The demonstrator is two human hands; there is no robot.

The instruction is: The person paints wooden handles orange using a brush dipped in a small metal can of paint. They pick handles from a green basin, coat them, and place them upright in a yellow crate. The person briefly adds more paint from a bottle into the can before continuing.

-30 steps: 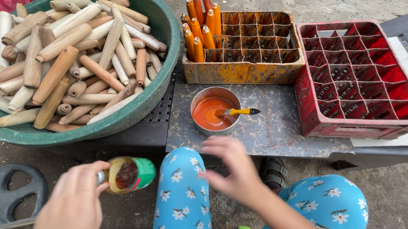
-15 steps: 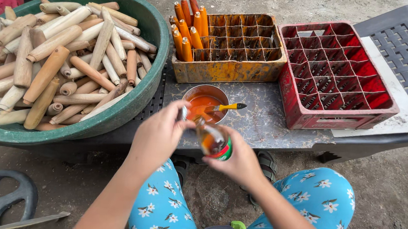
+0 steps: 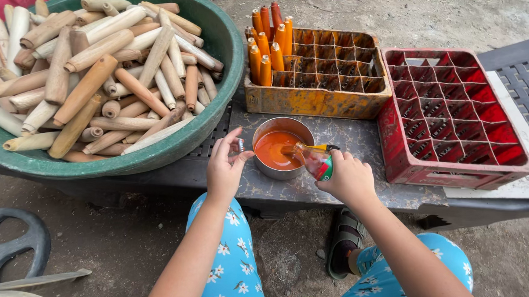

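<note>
My right hand (image 3: 351,178) grips a small plastic bottle (image 3: 314,159) tilted neck-down over a round metal bowl (image 3: 264,133) of orange paint. The bottle's mouth hangs above the paint surface. A brush with a yellow handle sits in the bowl, mostly hidden behind the bottle. My left hand (image 3: 225,167) rests just left of the bowl, pinching a small bottle cap (image 3: 240,145) between thumb and fingers. Both hands are over the dark tabletop (image 3: 351,135).
A big green basin (image 3: 173,143) at left is heaped with bare wooden pegs. A yellow divided crate (image 3: 316,100) holds several orange-painted pegs at its left end. A red divided crate (image 3: 398,157) stands at right. My blue floral trousers and a sandal show below.
The bottle went from my left hand into my right, its cap came off into my left hand, and the bottle now tips over the bowl.
</note>
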